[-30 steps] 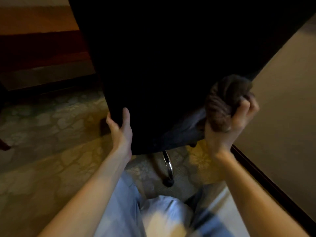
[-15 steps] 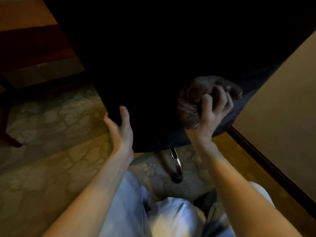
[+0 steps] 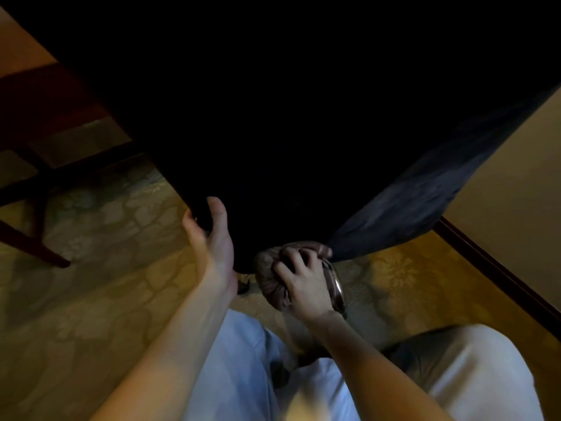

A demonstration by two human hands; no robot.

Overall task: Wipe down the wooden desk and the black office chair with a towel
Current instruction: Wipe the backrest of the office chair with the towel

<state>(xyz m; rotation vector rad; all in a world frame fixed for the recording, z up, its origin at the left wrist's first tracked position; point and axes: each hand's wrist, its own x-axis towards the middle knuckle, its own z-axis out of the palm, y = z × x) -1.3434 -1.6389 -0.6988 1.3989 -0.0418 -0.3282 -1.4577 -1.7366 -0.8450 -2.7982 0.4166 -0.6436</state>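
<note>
Towel [image 3: 266,279]: brown cloth bunched into a wad, pressed against the bottom edge of the backrest, low in the middle of the view. Wadding it probably makes a firm pad for rubbing.
Right hand [image 3: 303,284]: fingers curled tight round the wad, pushing it onto the dark upholstery.
Left hand [image 3: 212,235]: thumb and fingers clasp the left edge of the backrest. It looks placed to steady the chair against the push of the wipe.
Chair [image 3: 303,117]: black upholstered office chair seen from behind, its back filling the upper view. A curved chrome leg [image 3: 339,288] shows just beside the right hand.
Desk [image 3: 45,95]: dark reddish wooden surface at upper left, well apart from both hands, with no cloth on it.
Floor [image 3: 91,299]: yellowish patterned carpet under the chair and the person's pale trousers [image 3: 243,375].
Change: half a second ago the towel sat higher and further right on the backrest. It has come down and leftward to the lower edge, closer to the left hand, which keeps the same grip on the same edge.
Stage: a downward stroke on the chair back seems to be finishing.
</note>
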